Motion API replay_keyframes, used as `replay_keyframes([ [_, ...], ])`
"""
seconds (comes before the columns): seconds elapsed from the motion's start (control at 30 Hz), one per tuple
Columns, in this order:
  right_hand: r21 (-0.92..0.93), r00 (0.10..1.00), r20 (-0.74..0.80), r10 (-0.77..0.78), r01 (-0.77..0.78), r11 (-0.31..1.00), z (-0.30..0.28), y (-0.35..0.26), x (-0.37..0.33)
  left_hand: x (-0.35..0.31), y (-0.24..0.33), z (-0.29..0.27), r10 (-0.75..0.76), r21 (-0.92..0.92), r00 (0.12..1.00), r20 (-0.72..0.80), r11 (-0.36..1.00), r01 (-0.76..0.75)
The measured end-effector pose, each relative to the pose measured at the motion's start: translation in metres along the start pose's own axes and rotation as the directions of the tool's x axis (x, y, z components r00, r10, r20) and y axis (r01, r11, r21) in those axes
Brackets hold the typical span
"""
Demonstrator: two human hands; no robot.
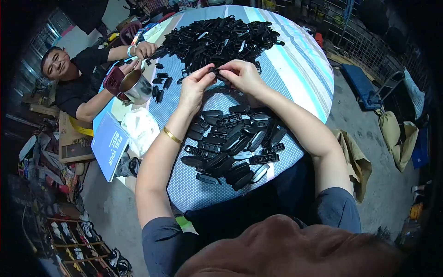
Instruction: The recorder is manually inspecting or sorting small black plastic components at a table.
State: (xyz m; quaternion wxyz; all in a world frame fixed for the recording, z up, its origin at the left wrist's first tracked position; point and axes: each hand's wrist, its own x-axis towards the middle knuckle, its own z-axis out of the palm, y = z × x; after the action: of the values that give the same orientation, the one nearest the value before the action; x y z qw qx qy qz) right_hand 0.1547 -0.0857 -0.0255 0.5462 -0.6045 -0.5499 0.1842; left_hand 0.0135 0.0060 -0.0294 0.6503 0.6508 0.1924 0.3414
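My left hand point(193, 90) and my right hand point(243, 76) meet over the table, thumbs and fingertips closed together on a small black plastic piece point(215, 71). Most of this piece is covered by the fingers, so its exact shape cannot be made out. Just beyond my hands rises a big heap of black plastic parts point(221, 39). Nearer to me, between my forearms, lies a smaller pile of longer black plastic parts point(235, 143), some with rounded backs and some showing a slotted underside.
The round table wears a patterned cloth point(304, 78). At the left stand a metal mug point(139, 87), a white plastic bag point(140, 131) and a blue-grey booklet point(110, 145). Across from these, another person's hand point(146, 49) reaches to the heap. A blue platform trolley point(360, 87) stands on the right.
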Motion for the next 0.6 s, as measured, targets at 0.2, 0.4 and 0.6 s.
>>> replay_keyframes([
  [0.2, 0.008, 0.998, 0.044, 0.037, -0.038, 0.999, 0.005, 0.002, -0.004, 0.000, 0.008, 0.005, -0.007, -0.158, 1.000, -0.012, 0.987, 0.005],
  [0.4, 0.126, 0.968, 0.225, 0.114, -0.145, 0.981, 0.005, -0.004, -0.008, -0.001, 0.019, -0.003, 0.097, -0.050, 0.982, 0.164, 0.995, -0.090],
  [0.6, -0.037, 0.957, 0.288, 0.031, -0.021, 0.999, -0.002, -0.001, -0.001, 0.000, 0.025, -0.003, 0.058, -0.042, 0.986, 0.159, 0.998, -0.052],
])
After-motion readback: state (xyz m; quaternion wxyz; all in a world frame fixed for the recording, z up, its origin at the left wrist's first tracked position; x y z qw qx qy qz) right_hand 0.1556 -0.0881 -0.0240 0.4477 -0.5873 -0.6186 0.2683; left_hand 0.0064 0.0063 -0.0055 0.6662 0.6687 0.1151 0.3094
